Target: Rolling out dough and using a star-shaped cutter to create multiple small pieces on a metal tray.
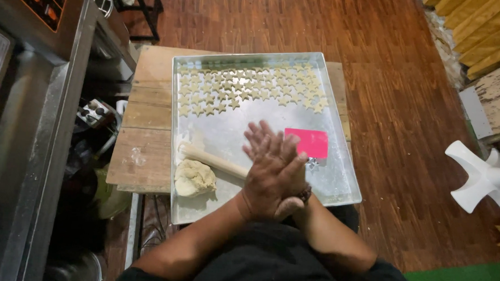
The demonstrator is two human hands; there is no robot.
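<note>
A: Item one, the grip?

B: Left hand (pixel 273 178) laid flat over right hand (pixel 292 201), palms pressed together above the near middle of the large rectangular grey metal baking tray (pixel 338 186). Whether a bit of dough sits between the palms I cannot tell; nothing shows there.

A: Nearest goods?

B: Pale wooden rolling pin (pixel 212 160), lying aslant from the tray's left edge towards the hands. Rounded lump of beige dough (pixel 194 178) just beside it, at the tray's near-left corner. Flat pink plastic scraper (pixel 307 143) just beyond the hands, towards the right edge; small metal cutter (pixel 313 162) close below it, shape unclear.

A: Contents, far end?

B: Rows of small star-shaped dough pieces (pixel 246 87), filling the far third of the tray, edge to edge.

A: Progress?

B: By judgement, partway: far rows laid, middle and near tray bare, and a sizeable lump uncut.

A: Carrier?

B: Worn wooden table (pixel 143 130), tray overhanging its near edge.
</note>
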